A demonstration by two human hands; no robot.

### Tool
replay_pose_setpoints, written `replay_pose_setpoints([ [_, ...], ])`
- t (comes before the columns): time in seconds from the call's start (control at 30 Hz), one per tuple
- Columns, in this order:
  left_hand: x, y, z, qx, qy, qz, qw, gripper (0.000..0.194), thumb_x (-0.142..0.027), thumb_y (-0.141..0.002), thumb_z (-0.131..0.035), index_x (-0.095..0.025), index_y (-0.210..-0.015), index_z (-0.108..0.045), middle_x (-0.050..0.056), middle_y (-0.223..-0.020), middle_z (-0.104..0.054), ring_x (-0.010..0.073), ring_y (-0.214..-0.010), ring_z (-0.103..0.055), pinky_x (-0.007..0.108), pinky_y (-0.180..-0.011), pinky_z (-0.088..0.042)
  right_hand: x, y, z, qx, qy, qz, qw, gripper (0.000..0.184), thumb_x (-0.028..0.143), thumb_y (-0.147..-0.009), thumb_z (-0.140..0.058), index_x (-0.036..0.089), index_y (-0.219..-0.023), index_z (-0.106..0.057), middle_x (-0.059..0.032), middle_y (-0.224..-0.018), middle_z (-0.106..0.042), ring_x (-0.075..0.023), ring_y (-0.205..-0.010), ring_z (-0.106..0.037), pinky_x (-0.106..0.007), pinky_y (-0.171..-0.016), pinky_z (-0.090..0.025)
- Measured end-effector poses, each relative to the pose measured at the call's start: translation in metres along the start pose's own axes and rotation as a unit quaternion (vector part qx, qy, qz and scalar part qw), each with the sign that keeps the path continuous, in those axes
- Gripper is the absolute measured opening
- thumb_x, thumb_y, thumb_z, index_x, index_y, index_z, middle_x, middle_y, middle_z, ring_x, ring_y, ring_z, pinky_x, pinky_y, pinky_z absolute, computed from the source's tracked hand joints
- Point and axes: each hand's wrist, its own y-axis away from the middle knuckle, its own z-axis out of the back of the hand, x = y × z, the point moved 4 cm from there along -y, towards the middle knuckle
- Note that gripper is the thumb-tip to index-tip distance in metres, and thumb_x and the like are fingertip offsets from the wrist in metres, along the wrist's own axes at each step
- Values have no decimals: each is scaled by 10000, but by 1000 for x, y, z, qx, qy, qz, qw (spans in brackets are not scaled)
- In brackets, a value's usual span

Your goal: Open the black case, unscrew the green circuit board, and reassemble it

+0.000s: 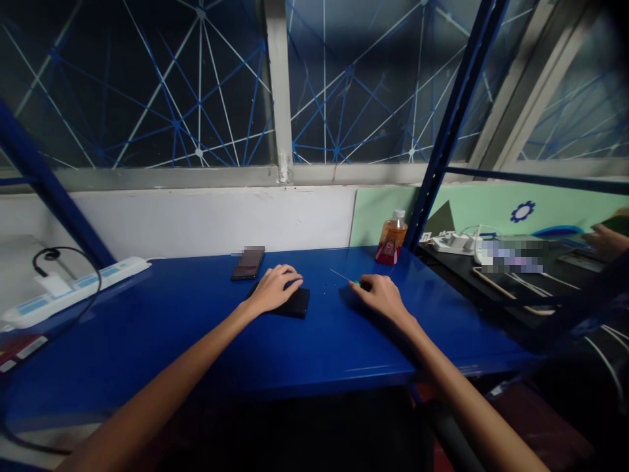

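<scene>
My left hand (276,286) lies over a flat black rectangular object (297,303), its fingers stretched out and slightly apart. What that object is, I cannot make out, as the hand covers part of it. My right hand (381,295) rests on the blue table (319,347), closed around a screwdriver (341,275) with a thin metal shaft that points left and away. A bit of green handle shows at the fingers. Between the two hands lie several tiny specks, perhaps screws (325,293).
A dark phone (248,263) lies behind my left hand. At the back right stands a bottle with reddish drink (392,237). A white power strip (78,288) with a cable is at left. Blue posts (445,137) frame the table. Another person's hand (609,237) shows far right.
</scene>
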Motion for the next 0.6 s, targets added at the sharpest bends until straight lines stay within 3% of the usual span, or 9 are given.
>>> replay_pose_setpoints([
  [0.1, -1, 5, -4, 18, -43, -14, 999, 326, -365, -982, -372, -267, -1139, -641, 67, -1232, -556, 243, -1092, -512, 399, -881, -390, 9, 11, -2, 52, -12, 91, 994, 389, 497, -854, -478, 199, -645, -618, -24, -608, -629, -148, -558, -538, -254, -509, -247],
  [0.2, -5, 4, -10, 47, -63, -20, 997, 356, -371, -993, -328, -282, -1191, -609, 74, -1284, -521, 256, -1125, -494, 415, -893, -380, 15, 24, -2, 61, -30, 159, 985, 293, 447, -821, -542, 198, -703, -643, -16, -686, -660, -151, -617, -571, -246, -541, -275],
  [0.6, 6, 3, -21, 88, -43, 27, 995, 427, -457, -990, -265, -301, -1248, -567, 81, -1341, -479, 290, -1212, -445, 460, -986, -339, 35, 35, -5, 60, -19, 209, 976, 259, 398, -808, -559, 188, -665, -607, -18, -684, -657, -142, -611, -568, -242, -550, -268],
])
